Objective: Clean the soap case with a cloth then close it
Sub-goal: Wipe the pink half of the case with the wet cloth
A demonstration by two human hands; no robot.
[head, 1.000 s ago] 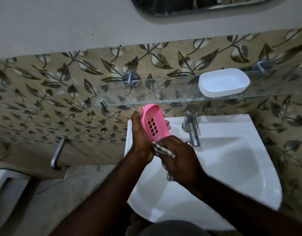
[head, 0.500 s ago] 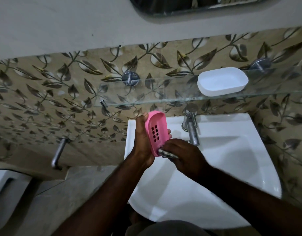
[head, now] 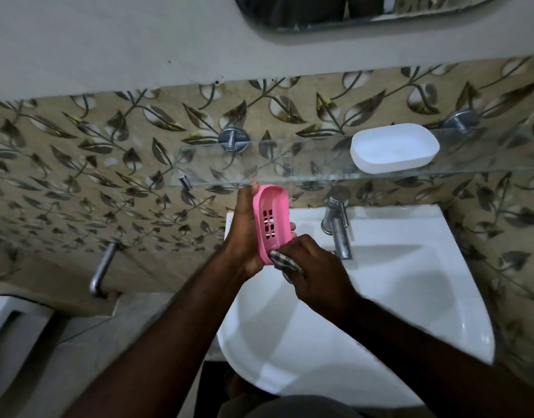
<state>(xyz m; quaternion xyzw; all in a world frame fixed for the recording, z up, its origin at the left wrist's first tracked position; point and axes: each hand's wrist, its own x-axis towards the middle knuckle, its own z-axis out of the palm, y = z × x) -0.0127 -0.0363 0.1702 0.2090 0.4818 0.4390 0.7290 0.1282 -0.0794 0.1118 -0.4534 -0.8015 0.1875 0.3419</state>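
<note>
Two grips are busy just left of the tap [head: 338, 227]. Your left grip [head: 244, 233] is clasped round the pink soap case [head: 273, 218], standing it on end with its open, slotted side turned toward the tap. Your right grip [head: 317, 267] pinches the checked cloth [head: 285, 260] against the case's bottom end, left of and a little below the tap. The white lid [head: 393, 147] waits above and right of the tap on the glass shelf [head: 259, 164], well apart from the case.

Now make this wipe count. Keep your left fingers on the outer shell so the cloth has a free run inside. Push a fold into that curved bottom corner, then drag it up the inner wall toward the slots. Turn the case rather than chasing round it with the cloth. Smooth plastic probably slips, so hold firm without squeezing it out of shape.

Against a second ago, the case shows more edge-on, and the cloth is bunched under your fingers instead of trailing below them. Against half a second ago, the case has lifted back up, its top now near the shelf's front edge, and your right grip has climbed with it.
</note>
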